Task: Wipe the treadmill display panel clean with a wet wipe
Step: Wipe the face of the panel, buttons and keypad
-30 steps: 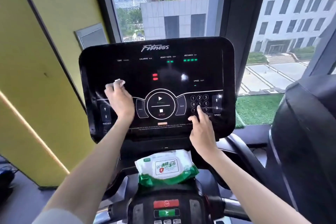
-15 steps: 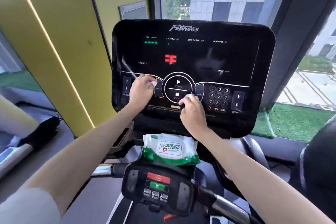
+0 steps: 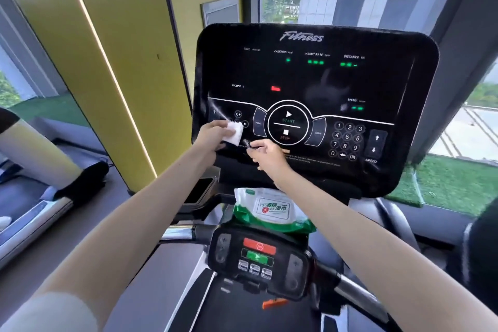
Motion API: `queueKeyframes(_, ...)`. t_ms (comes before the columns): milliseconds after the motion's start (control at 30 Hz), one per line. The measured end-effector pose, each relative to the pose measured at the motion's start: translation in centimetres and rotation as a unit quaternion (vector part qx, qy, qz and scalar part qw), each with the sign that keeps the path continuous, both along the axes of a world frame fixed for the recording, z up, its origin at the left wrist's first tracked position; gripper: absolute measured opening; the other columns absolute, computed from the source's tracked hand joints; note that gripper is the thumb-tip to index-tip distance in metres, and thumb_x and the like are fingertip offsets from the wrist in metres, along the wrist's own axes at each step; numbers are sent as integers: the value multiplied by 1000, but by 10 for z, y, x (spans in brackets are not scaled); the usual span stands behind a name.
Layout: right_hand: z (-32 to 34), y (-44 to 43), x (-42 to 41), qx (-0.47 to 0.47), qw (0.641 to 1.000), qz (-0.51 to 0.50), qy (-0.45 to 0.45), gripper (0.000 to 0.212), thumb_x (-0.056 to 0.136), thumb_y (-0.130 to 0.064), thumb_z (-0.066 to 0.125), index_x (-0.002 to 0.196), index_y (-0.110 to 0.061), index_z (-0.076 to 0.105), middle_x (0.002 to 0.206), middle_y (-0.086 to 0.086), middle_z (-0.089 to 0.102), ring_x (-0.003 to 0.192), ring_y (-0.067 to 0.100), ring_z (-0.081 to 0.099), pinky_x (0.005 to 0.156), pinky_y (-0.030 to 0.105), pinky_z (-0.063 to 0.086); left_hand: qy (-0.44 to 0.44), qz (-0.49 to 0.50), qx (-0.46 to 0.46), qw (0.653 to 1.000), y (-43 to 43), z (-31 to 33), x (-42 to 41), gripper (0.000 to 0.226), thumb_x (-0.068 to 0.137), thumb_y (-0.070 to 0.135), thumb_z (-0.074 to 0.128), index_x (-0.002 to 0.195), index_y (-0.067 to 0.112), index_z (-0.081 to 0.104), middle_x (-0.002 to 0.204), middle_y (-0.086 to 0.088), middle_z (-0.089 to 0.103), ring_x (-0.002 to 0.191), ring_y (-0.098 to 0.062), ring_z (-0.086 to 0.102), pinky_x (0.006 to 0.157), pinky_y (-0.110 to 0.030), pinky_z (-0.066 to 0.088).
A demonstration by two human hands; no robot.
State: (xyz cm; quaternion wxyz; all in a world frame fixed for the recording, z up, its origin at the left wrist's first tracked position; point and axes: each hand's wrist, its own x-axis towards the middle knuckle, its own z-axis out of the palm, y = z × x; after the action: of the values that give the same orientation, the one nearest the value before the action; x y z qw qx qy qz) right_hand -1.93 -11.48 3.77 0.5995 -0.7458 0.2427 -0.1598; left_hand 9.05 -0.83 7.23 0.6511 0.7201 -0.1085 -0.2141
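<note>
The folded white wet wipe (image 3: 235, 134) lies against the lower left of the black display panel (image 3: 310, 75), pinched between the thumb and fingers of the left hand (image 3: 213, 134). Just beside it to the right, the right hand (image 3: 269, 156) is curled, fingertips toward the wipe; whether it grips anything cannot be told. The wipe pack (image 3: 272, 207) sits below the panel.

Left hand (image 3: 208, 134) grips wipe (image 3: 234, 134) on panel (image 3: 310, 75), right hand (image 3: 268, 156) near.

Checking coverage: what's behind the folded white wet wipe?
Left hand holds the wipe over the glossy black display panel's lower-left controls; small icons show above, whatever's beneath is hidden.
</note>
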Motion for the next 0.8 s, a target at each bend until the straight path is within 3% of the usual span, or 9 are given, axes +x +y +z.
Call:
queueKeyframes(67,3,11,-1,89,996,12,22,15,88,-26,62,100,-18,58,81,-4,54,75,10,53,65,25,44,17,-37,-13,999,2,-1,-3,21,76,4,66,89,20,62,91,-2,62,79,-15,54,60,-24,38)
queueKeyframes(133,2,21,-2,159,987,0,20,17,87,-29,62,98,-17,60,85,-2,56,77,12,55,64,24,46,30,-94,-22,995,5,-3,-12,19,80,1,61,85,19,60,80,1,61,72,-12,53,62,-24,38)
queueKeyframes(300,-13,50,-22,241,962,-127,-29,13,84,-20,66,92,-12,59,79,3,56,75,15,56,61,26,44,53,-215,-12,975,11,-17,-33,20,85,1,56,77,20,56,70,3,57,63,-10,51,63,-25,39)
queueKeyframes(500,-36,75,-107,245,921,-299,-47,10,85,-14,62,77,-15,58,74,2,55,68,14,54,72,32,47,42,-363,27,931,8,-38,-100,13,83,7,59,81,19,56,71,2,57,59,-10,50,54,-24,37)
queueKeyframes(600,-36,90,-166,245,895,-366,-70,17,87,-9,55,72,-16,53,71,3,51,67,14,53,65,28,47,28,-437,47,898,7,-43,-152,9,83,11,60,87,18,56,75,1,59,63,-12,53,51,-22,36)
queueKeyframes(700,-24,102,-224,223,864,-436,-118,18,87,-7,51,71,-15,50,70,5,50,68,16,52,68,30,46,25,-503,34,863,3,-37,-212,10,80,15,61,76,21,55,69,2,58,60,-11,54,51,-21,35)
queueKeyframes(800,-15,124,-293,190,830,-508,-130,11,87,-9,52,77,-14,53,74,3,53,68,14,52,62,28,45,38,-571,32,819,2,-32,-279,15,85,9,56,75,20,58,63,4,62,61,-11,58,55,-18,45)
